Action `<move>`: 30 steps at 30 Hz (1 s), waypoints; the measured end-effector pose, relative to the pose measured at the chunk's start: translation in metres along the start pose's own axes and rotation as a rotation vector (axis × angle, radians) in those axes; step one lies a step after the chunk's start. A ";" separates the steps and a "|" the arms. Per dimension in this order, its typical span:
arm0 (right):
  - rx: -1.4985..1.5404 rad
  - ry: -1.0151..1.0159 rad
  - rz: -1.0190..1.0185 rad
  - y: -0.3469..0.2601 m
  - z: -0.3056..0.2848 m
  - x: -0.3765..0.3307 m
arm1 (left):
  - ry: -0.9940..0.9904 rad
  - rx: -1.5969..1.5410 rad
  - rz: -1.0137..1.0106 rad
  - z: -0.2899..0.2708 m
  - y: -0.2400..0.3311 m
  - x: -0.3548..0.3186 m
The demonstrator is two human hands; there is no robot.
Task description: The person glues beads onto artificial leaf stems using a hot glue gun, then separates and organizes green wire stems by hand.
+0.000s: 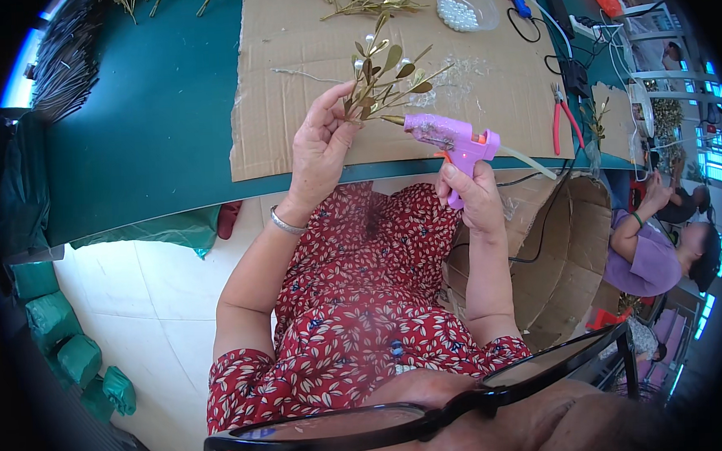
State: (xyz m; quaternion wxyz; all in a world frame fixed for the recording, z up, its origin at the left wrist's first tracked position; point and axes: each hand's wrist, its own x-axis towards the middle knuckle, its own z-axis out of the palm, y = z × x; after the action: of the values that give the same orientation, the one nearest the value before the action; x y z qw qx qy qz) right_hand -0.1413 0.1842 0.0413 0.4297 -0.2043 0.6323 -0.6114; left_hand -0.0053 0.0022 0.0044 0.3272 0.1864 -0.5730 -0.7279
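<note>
While the left hand [320,142] pinches the gold sprig [386,77] over the cardboard [288,82], the right hand [469,191], closed around the glue gun [454,139], should touch its nozzle lightly to the stem

cardboard sheet [304,73] lying on the surface [151,114], sprig [382,81] in the left hand [320,146] above it, glue gun [454,139] in the right hand [469,191] just right of that, bead dish [468,3] behind, pliers [566,117] off right
</note>
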 end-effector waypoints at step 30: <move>0.013 -0.019 -0.016 0.005 0.004 0.005 | 0.019 0.010 0.005 -0.003 -0.003 0.001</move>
State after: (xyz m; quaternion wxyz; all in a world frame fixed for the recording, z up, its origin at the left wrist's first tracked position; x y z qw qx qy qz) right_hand -0.1397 0.1792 0.0358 0.4321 -0.2121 0.6225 -0.6171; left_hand -0.0048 -0.0007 0.0007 0.3336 0.1935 -0.5739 -0.7225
